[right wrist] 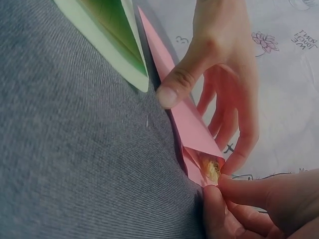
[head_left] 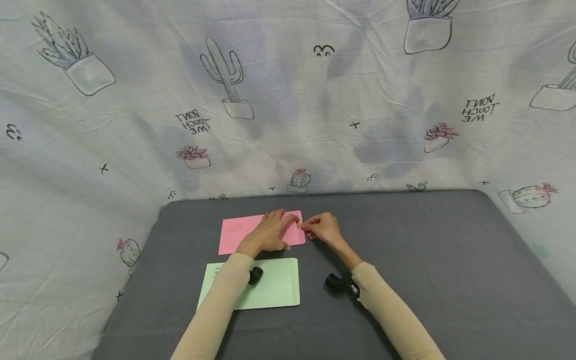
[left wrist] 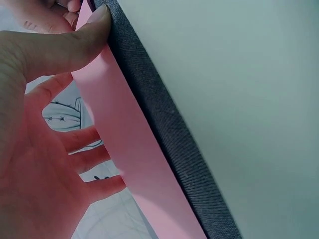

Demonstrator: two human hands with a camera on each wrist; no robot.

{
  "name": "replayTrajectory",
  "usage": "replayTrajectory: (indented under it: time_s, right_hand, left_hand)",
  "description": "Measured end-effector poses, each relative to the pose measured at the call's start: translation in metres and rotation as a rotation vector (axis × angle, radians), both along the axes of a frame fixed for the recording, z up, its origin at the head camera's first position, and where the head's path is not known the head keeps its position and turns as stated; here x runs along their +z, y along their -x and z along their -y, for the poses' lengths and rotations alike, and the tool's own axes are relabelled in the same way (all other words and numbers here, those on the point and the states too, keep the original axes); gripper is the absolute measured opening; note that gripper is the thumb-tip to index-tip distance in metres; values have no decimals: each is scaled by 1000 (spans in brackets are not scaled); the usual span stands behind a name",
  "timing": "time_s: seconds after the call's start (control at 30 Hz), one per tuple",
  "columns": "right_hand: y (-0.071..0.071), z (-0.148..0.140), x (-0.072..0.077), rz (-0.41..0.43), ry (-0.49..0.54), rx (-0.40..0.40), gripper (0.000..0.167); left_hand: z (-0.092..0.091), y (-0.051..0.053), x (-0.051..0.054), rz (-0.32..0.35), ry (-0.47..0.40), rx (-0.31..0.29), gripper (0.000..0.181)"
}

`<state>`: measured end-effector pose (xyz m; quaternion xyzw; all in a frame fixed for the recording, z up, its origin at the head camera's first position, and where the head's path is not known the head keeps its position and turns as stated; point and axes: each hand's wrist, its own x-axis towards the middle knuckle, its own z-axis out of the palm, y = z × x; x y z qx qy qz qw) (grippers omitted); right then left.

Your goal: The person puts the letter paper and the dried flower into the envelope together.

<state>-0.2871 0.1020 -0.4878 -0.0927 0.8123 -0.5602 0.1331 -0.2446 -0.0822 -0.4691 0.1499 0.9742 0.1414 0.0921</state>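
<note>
A pink envelope (head_left: 243,232) lies on the grey table, its open end to the right. My left hand (head_left: 269,233) holds it from above, the thumb on the near long edge and the fingers spread along the far one. In the right wrist view the envelope's mouth gapes, and a small shiny gold item (right wrist: 212,170) shows inside it. My right hand (head_left: 323,227) pinches at this item with thumb and forefinger; the fingertips partly hide it, and its kind is unclear. Below the pink envelope lies a light green envelope (head_left: 274,285), partly under my left forearm.
The grey table (head_left: 427,265) extends to the right of both envelopes. A white cloth (head_left: 279,140) printed with cacti hangs behind it. Black wrist cameras stick out below both forearms, the left one over the green envelope.
</note>
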Motion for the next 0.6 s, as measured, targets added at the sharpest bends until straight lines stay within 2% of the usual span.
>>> replayTrajectory:
  time_s: [0.3, 0.6]
  right_hand:
    - [1, 4, 2, -76, -134, 23, 16]
    - [2, 11, 3, -105, -166, 54, 16]
  left_hand:
    - [2, 2, 0, -17, 11, -7, 79]
    - [3, 3, 1, -15, 6, -16, 79]
